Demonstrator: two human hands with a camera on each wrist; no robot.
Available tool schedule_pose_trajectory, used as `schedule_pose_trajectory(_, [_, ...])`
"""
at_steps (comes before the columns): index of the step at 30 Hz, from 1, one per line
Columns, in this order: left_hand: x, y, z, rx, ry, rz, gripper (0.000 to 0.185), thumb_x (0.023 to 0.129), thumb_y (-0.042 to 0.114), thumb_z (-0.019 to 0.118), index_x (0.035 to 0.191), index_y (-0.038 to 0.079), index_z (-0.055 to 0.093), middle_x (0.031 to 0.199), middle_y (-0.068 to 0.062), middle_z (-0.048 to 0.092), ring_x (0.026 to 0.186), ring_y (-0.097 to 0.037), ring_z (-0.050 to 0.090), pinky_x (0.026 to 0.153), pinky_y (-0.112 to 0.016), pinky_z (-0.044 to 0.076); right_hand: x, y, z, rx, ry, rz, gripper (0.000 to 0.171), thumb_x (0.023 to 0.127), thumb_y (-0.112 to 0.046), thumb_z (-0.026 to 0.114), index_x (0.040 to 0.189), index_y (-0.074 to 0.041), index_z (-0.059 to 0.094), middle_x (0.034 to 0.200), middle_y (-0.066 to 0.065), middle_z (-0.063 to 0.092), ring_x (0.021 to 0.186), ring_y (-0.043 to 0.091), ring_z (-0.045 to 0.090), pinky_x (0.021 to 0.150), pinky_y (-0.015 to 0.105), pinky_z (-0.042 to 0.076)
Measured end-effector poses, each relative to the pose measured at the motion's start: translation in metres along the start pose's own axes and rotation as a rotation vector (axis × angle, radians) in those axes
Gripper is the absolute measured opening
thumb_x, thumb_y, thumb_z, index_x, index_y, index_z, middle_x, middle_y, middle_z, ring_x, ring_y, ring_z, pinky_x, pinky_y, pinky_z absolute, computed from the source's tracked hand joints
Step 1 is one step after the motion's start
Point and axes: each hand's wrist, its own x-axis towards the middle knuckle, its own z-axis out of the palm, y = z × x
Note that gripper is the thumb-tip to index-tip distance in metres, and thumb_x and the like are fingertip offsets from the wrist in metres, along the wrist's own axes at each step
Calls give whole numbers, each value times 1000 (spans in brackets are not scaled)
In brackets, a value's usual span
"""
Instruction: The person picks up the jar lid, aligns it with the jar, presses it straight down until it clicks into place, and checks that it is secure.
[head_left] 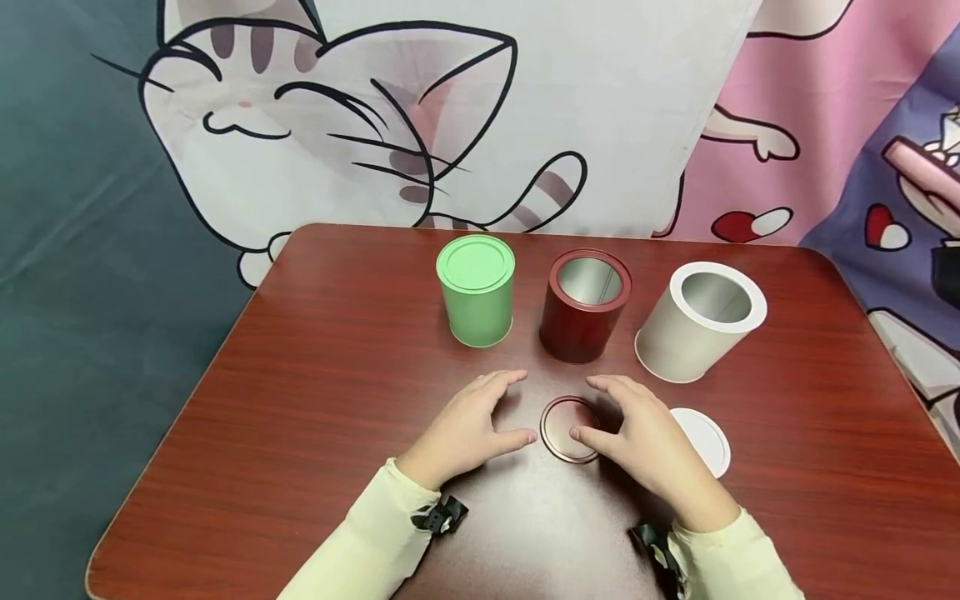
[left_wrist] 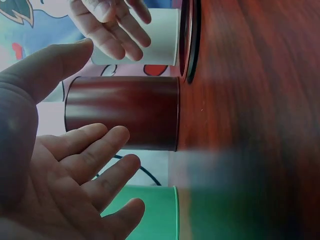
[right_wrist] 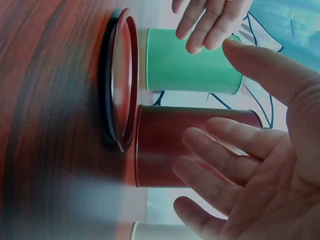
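A dark red round lid (head_left: 567, 428) (right_wrist: 122, 80) lies flat on the wooden table (head_left: 315, 400) between my two hands. My left hand (head_left: 468, 421) (left_wrist: 65, 170) sits just left of it, fingers relaxed and spread, holding nothing. My right hand (head_left: 633, 425) (right_wrist: 250, 165) hovers at the lid's right edge, fingers also open, thumb tip close to the rim. Behind the lid stands an open dark red tin (head_left: 585, 305) (left_wrist: 122, 112) (right_wrist: 195, 145). A green tin (head_left: 476, 290) (right_wrist: 192, 67) with its lid on stands to the left, an open white tin (head_left: 699, 323) (left_wrist: 150, 37) to the right.
A white lid (head_left: 705, 437) lies flat on the table just right of my right hand. Printed cartoon cloth (head_left: 375, 108) hangs behind the table. The table's front and left parts carry nothing else.
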Motion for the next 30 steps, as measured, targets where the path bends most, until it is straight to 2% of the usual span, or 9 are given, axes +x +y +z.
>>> schedule_pose_trajectory(11, [0,0,12,39,-48,9,72,84,35,80,144,8,52,138,-2,58,126,-17,54,108,-37,42,-4,7,3,-17,-55,-52,57,77,-23,86,125,-1,65,122,11,66,117,33,59,100,53,46])
schedule_pose_trajectory(19, [3,-1,13,34,-69,30,69,84,34,80,142,7,53,137,-5,60,126,-19,55,107,-37,43,-6,14,5,-44,-70,-39,56,76,-24,87,124,-3,67,121,11,66,117,34,59,100,54,45])
schedule_pose_trajectory(26, [4,-3,19,154,-87,23,67,85,39,79,141,11,55,138,-2,61,130,-19,54,111,-43,38,-8,19,7,-130,-79,-35,59,75,-28,86,123,0,67,123,16,65,118,38,58,100,56,44])
schedule_pose_trajectory(30, [5,-3,20,179,-101,31,66,85,40,78,140,10,57,137,-2,61,130,-19,54,111,-42,39,-8,20,6,-163,-87,-34,60,74,-29,86,123,1,67,125,17,64,119,39,57,100,58,42])
